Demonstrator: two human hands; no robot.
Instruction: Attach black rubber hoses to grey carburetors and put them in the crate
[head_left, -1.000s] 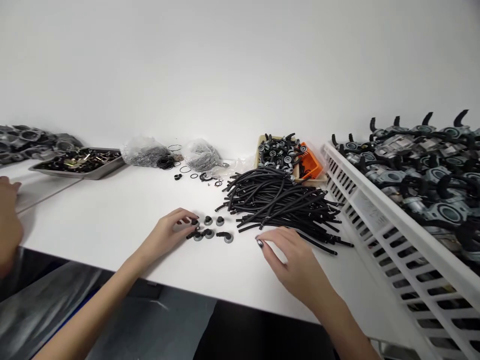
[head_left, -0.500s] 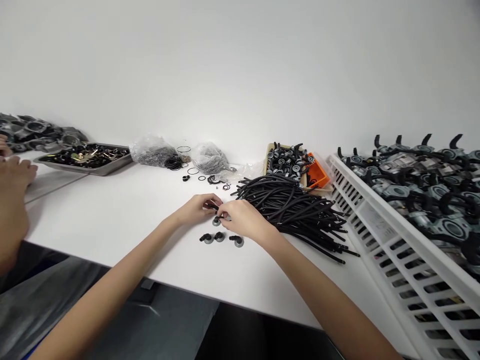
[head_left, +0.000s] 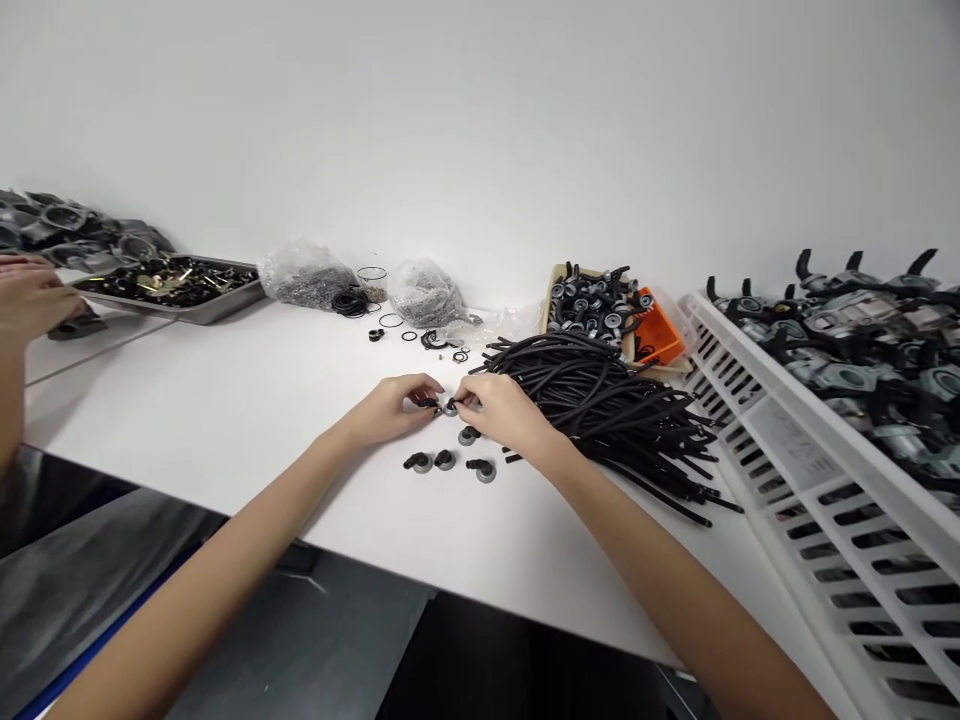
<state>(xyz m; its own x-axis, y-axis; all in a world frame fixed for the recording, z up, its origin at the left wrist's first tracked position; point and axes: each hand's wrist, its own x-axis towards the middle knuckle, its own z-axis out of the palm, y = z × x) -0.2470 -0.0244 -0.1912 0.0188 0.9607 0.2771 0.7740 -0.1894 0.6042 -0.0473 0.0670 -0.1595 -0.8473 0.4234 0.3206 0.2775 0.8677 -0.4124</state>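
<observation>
My left hand (head_left: 397,407) is closed around a small black fitting (head_left: 427,403) at the middle of the white table. Right beside it, my right hand (head_left: 495,408) pinches a small grey-and-black fitting (head_left: 450,407) between thumb and fingers. Several similar fittings stand on the table just in front of my hands, one (head_left: 469,436) near my right fingers and another (head_left: 485,470) closer to the table's front edge. A pile of black rubber hoses (head_left: 615,410) lies to the right of my right hand.
A tan bin of fittings (head_left: 592,305) and an orange bin (head_left: 660,330) stand behind the hoses. On the right is a white slatted crate (head_left: 795,450). A metal tray (head_left: 217,305), plastic bags (head_left: 424,292) and another person's hand (head_left: 30,300) are farther left.
The view has shifted slightly. My hands have moved a little apart, and a fitting now stands below my right fingers. The other person's hand now holds a dark part.
</observation>
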